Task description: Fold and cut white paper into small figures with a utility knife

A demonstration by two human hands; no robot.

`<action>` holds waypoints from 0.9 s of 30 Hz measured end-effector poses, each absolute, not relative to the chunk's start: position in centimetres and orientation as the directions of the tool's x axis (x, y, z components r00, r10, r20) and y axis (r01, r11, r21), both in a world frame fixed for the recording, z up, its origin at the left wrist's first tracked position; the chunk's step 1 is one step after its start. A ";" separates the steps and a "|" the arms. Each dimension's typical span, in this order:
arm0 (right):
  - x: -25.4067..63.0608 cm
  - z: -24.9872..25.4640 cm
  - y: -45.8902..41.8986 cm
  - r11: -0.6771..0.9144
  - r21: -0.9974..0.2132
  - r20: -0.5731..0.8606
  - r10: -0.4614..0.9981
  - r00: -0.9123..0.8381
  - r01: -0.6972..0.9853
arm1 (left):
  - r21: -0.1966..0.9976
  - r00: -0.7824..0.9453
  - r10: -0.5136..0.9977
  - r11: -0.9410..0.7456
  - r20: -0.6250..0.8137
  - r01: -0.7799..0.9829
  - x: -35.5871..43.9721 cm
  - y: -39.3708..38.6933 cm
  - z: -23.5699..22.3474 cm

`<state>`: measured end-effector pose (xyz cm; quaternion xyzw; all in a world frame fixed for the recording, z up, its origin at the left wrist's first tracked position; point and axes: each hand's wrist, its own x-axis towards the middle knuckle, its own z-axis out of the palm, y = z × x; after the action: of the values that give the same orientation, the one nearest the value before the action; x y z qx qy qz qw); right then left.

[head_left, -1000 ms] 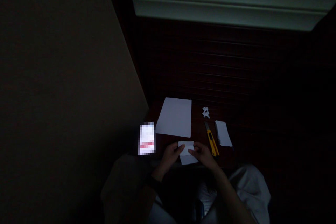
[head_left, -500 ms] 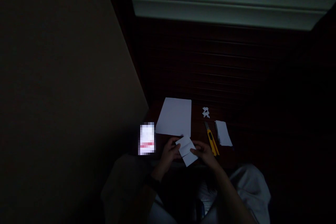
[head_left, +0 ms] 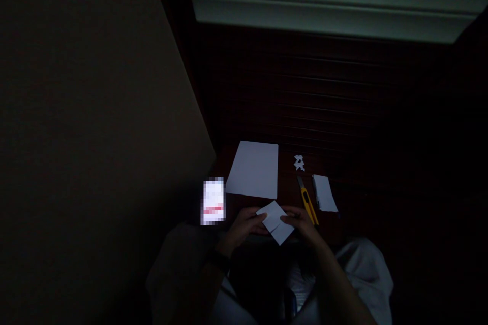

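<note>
A small folded white paper point(head_left: 275, 217) is held between my two hands, turned with a corner toward me and creased across its middle. My left hand point(head_left: 251, 221) pinches its left side, thumb on top. On the right side my right hand point(head_left: 298, 220) grips it the same way, with the thumb on the face and the fingers behind. Just beyond the paper lies a large white sheet point(head_left: 254, 170). A yellow box cutter point(head_left: 308, 205) with its blade showing rests to the right of my right hand.
Right of the cutter sits a stack of white paper point(head_left: 325, 194). Small paper scraps point(head_left: 299, 163) lie near the back of the dark table. A lit, blurred-out screen point(head_left: 213, 201) is at the left. A wall point(head_left: 114, 111) rises close on the left, dark slats point(head_left: 305, 86) behind.
The folded paper has shifted slightly right and toward me, and both hands moved with it. My left thumb now lies a little further right. The other things stay where they were.
</note>
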<state>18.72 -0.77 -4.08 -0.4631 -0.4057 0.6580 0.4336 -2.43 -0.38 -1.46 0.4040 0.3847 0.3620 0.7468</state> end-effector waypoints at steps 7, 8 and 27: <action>19.2 -4.2 -0.7 -0.315 -0.938 -0.287 0.940 -0.186 -0.145 | 0.840 0.395 0.858 0.456 -0.328 -0.294 -2.6 0.0 -2.4; 19.3 -4.1 -0.7 -0.312 -0.942 -0.285 0.937 -0.201 -0.121 | 0.836 0.390 0.860 0.458 -0.329 -0.304 -2.6 0.0 -2.5; 17.8 -2.8 -1.0 -0.176 -0.984 -0.173 0.954 -0.246 0.010 | 0.932 0.277 0.937 0.280 -0.213 -0.229 -1.6 -0.7 -2.2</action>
<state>17.84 -0.97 -2.85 -0.4734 -0.5088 0.6033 0.3912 -1.60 -0.74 -2.24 0.4198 0.4216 0.4287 0.6799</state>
